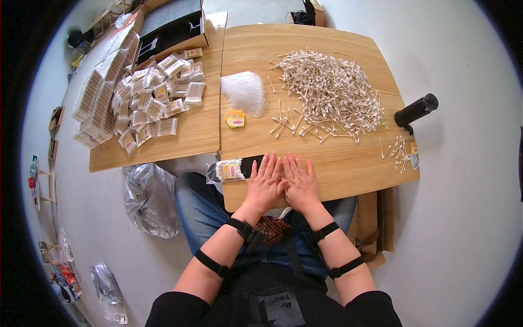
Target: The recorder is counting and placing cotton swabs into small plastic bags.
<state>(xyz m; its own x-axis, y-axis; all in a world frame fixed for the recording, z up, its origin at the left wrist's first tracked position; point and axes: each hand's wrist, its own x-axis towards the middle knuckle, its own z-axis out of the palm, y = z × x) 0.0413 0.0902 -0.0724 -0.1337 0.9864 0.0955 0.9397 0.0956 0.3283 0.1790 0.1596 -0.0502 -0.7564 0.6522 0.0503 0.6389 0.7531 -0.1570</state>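
Note:
My left hand [266, 181] and my right hand [299, 183] lie flat side by side at the table's near edge, palms down with fingers stretched out and thumbs close together. A few thin swab sticks [283, 170] show in the gap between them; what else lies under the palms is hidden. Just left of my left hand, a clear bag with a row of cotton swabs [229, 169] and a yellow label sits at the end of a black strip [251, 165]. That strip runs up to my left fingers.
A big heap of loose cotton swabs [335, 90] covers the far right. Empty clear bags [243, 91] and yellow cards [235, 119] lie left of it. Filled packs [155, 101] pile up on the left table. A black cylinder with a handle [416, 111] stands at the right edge.

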